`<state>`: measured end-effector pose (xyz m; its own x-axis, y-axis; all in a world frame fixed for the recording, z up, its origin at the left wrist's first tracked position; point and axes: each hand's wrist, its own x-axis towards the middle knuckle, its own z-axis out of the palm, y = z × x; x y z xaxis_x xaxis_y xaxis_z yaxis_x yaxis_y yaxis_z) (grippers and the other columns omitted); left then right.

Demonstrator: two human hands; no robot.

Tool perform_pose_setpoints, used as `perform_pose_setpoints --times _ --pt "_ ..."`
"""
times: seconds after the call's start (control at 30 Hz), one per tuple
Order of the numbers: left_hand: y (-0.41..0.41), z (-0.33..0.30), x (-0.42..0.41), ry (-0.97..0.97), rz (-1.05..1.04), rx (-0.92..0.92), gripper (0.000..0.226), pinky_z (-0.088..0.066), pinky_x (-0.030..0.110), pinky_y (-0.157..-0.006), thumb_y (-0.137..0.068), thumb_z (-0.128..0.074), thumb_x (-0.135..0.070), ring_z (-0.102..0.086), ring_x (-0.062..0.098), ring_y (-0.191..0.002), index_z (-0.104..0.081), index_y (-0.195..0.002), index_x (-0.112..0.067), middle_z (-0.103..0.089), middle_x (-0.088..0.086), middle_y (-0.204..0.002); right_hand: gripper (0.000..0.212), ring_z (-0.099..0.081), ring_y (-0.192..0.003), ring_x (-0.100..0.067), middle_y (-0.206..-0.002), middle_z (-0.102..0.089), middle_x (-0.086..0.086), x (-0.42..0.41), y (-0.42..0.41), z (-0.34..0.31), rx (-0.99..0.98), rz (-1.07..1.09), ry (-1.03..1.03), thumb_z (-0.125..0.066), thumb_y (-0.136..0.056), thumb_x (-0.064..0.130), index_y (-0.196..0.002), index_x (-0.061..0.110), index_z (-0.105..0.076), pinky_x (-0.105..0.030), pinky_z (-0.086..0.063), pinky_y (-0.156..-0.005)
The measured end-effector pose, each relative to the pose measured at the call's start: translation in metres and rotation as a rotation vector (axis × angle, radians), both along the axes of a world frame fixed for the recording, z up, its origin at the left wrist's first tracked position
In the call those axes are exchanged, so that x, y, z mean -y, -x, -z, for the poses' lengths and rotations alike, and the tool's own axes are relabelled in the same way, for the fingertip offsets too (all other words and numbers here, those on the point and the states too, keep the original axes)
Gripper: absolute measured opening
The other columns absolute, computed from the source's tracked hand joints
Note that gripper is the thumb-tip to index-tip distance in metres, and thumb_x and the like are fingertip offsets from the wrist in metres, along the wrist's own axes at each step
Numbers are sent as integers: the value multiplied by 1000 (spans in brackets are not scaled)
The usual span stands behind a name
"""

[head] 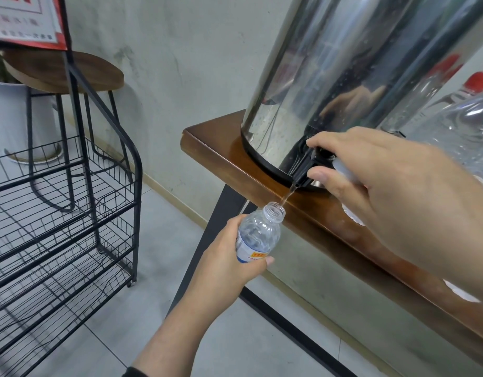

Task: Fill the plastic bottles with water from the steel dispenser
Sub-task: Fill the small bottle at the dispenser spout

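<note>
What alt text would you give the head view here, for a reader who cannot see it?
A left hand holds an uncapped plastic bottle under the black tap of a steel dispenser, catching a thin stream of water. The right hand grips the tap. The dispenser stands on a wooden table; a black wire rack stands to the left.
</note>
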<state>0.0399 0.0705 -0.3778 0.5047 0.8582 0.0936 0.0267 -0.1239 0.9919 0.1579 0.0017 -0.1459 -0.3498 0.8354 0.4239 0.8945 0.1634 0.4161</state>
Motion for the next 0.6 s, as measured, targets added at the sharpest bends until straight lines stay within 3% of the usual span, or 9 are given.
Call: perform_pose_setpoints --times 0.6 --pt "0 0 0 7 3 -8 70 -59 26 -94 -79 -87 -40 -60 -5 -112 -42 -131 -54 -59 -29 -120 48 -71 -81 -34 -95 -71 -8 0 -1 -3 -40 -6 -9 -34 -102 44 -119 13 -66 -37 -54 -60"
